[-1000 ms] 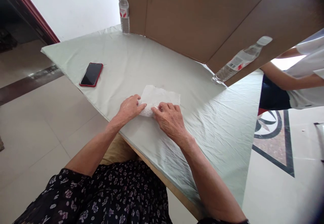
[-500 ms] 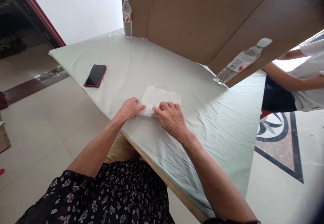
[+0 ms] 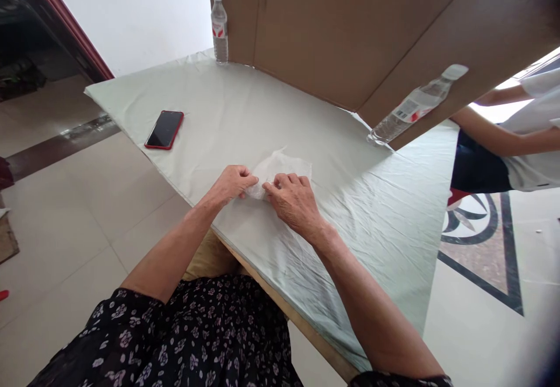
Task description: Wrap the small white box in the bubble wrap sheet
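White tissue (image 3: 282,165), pale green cloth (image 3: 245,113), red-cased phone (image 3: 164,130) (black screen).

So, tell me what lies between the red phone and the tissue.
In the head view, only bare pale green tablecloth lies between the red phone and the tissue.

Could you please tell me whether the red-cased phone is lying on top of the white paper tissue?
No, the red-cased phone lies apart on the pale green tablecloth, well away from the white paper tissue.
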Demonstrator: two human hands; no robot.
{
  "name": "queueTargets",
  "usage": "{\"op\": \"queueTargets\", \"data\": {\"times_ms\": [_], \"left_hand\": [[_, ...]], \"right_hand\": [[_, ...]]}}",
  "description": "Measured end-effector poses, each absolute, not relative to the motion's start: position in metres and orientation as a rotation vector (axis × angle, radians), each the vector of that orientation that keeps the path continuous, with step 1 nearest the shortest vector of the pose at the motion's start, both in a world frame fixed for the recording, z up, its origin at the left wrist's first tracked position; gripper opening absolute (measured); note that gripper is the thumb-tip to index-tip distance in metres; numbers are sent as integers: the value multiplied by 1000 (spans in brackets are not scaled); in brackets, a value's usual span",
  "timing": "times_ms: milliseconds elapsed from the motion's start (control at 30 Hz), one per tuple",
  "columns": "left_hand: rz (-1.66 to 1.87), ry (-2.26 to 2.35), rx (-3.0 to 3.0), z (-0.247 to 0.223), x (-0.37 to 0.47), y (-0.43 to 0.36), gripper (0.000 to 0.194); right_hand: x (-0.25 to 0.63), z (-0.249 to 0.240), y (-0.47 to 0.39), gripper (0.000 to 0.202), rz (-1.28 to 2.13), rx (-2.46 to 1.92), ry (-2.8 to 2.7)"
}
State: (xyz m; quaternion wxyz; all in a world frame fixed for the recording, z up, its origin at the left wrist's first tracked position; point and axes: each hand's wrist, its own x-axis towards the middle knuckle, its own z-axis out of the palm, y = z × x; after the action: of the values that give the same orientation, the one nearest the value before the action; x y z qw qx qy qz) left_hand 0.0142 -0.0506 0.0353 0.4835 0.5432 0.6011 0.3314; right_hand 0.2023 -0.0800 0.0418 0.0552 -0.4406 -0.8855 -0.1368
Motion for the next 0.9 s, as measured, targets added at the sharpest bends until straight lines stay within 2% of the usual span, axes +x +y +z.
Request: {"op": "queueTargets", "data": {"times_ms": [300,400,600,800,900], "left_hand": [[892,1262,1085,38,31,-50,10],[889,1260,1098,40,33,-51,8],[861,1245,1227,42,38,-50,2],[664,1166,1362,55,36,-49,24],[580,1195,1604,60,38,-51,27]], "right_hand": [[204,50,-84,19,-395,-1309,-2723],[204,55,-85,25,-325,-1318,-2710],[206,59,-84,17,-168,-1343,-2719],[216,56,-84,29,40,-1302,-2618],[225,56,-85,29,126,-1279,-2447]]}}
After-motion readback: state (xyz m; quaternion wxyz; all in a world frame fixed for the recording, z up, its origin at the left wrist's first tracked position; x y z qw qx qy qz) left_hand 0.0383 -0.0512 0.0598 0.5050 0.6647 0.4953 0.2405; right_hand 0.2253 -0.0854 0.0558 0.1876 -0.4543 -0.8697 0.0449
